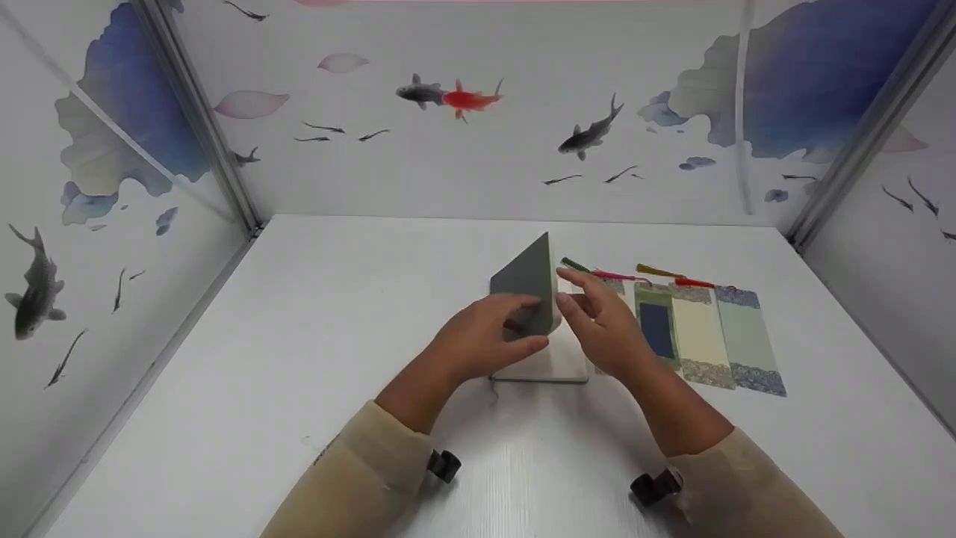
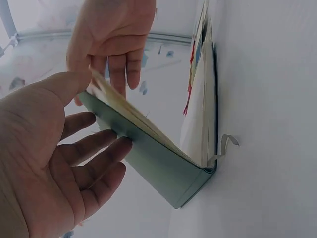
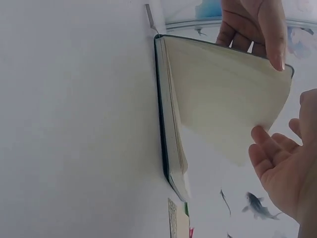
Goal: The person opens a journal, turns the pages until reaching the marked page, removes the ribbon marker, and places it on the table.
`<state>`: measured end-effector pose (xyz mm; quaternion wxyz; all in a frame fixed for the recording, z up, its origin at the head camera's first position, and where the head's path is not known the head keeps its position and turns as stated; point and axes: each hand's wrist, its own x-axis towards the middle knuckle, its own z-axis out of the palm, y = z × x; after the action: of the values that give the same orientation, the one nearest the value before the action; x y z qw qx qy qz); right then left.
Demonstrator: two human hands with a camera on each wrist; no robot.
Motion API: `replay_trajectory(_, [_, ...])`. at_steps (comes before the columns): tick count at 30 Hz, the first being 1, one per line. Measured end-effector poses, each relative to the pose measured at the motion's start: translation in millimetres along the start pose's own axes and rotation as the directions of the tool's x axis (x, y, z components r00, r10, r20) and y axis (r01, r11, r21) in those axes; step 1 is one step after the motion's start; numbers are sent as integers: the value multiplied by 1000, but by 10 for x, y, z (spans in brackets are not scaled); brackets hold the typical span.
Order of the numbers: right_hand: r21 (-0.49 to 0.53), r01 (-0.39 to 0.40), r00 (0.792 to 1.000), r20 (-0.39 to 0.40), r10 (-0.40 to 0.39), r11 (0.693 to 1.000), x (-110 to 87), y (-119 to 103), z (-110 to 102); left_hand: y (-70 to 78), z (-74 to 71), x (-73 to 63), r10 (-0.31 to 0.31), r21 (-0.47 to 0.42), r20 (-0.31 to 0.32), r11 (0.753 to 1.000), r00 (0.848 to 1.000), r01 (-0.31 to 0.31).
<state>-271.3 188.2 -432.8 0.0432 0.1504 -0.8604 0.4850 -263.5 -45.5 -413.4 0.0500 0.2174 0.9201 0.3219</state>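
Observation:
A notebook with a grey-green cover lies on the white table, its front cover raised nearly upright. My left hand holds that cover by its free edge; in the left wrist view the thumb is at the edge and the fingers lie against the outer face. On the other side, my right hand has its fingertips right at the edge of the cream page that stands up with the cover. A thin ribbon marker sticks out from the notebook's bottom end.
Right of the notebook lie several tasselled bookmarks: a green one with a navy panel, a cream one and a pale green one among them. Their tassels point away from me. Printed white walls enclose the table.

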Motion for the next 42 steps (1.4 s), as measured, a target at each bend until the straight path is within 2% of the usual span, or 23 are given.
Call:
replay_trajectory(3, [1, 7, 1000, -19, -7, 1000, 4, -5, 6, -58, 17, 22, 22, 0, 39, 1000, 999, -22])
replay_trajectory(8, [-65, 3, 999, -33, -5, 998, 24, -2, 7, -178, 52, 67, -21, -15, 75, 1000, 997, 22])
replay_trajectory(11, [-104, 3, 1000, -24, -5, 995, 37, -2, -7, -255, 76, 95, -56, 23, 65, 998, 996, 54])
replay_trajectory(14, [-150, -8, 1000, 4, 9, 989, 46, 2, -29, -317, 101, 115, -70, 100, 38, 993, 997, 66])
replay_trajectory(17, [-264, -16, 999, 43, 28, 964, 51, 27, -52, -354, 125, 128, -51, 195, 23, 980, 998, 46])
replay_trajectory(21, [-454, 24, 993, 117, 33, 891, 59, 103, -50, -367, 156, 128, -12, 293, 60, 956, 998, -6])
replay_trajectory(25, [-551, 70, 976, 209, 56, 832, 50, 190, -25, -365, 185, 106, -31, 289, 175, 957, 984, -21])
replay_trajectory(30, [-594, 100, 937, 326, 125, 799, 29, 256, -15, -373, 193, 93, -76, 301, 301, 953, 951, -19])
replay_trajectory(33, [-607, 116, 909, 384, 163, 786, 24, 274, -14, -380, 187, 94, -82, 319, 335, 947, 939, -31])
replay_trajectory(36, [-615, 124, 888, 419, 189, 779, 19, 286, -12, -383, 183, 89, -84, 328, 343, 944, 935, -36])
replay_trajectory(42, [-616, 122, 880, 430, 202, 778, 12, 312, -14, -366, 190, 88, -96, 339, 347, 940, 933, -29])
